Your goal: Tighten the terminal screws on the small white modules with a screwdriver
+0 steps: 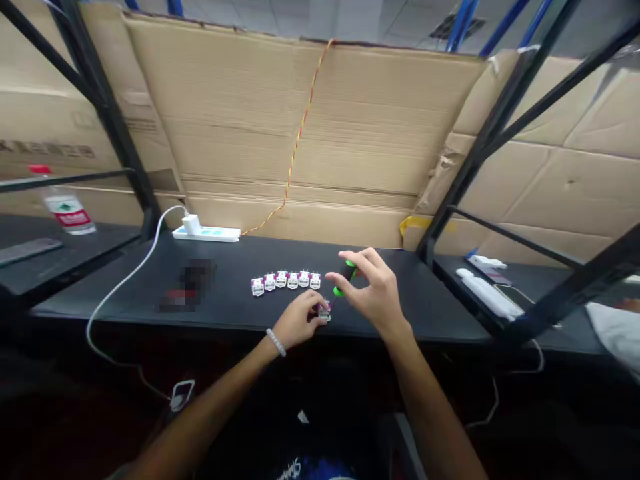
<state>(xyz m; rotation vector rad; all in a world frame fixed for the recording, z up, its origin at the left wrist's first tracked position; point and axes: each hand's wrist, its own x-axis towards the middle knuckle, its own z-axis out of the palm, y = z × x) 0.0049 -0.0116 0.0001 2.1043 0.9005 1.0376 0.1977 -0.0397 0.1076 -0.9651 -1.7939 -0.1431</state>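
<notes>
Near the front edge of the black table, my left hand (299, 318) pinches a small white and purple part (325, 311) that rests on the surface. Just right of it, my right hand (373, 288) is around a green and black screwdriver (345, 279), whose thin shaft slants down toward the part. The thumb and index finger lie on either side of the handle; whether the tip touches the part is too small to tell. Behind my left hand, several similar white and purple parts (293, 280) stand in a slightly curved row.
A white power strip (215, 234) with a plugged-in white cable (120, 291) lies at the back left. A blurred dark and red object (193, 283) is left of the row. Black rack posts (457, 175) flank the table (400, 263); cardboard (240, 120) stands behind.
</notes>
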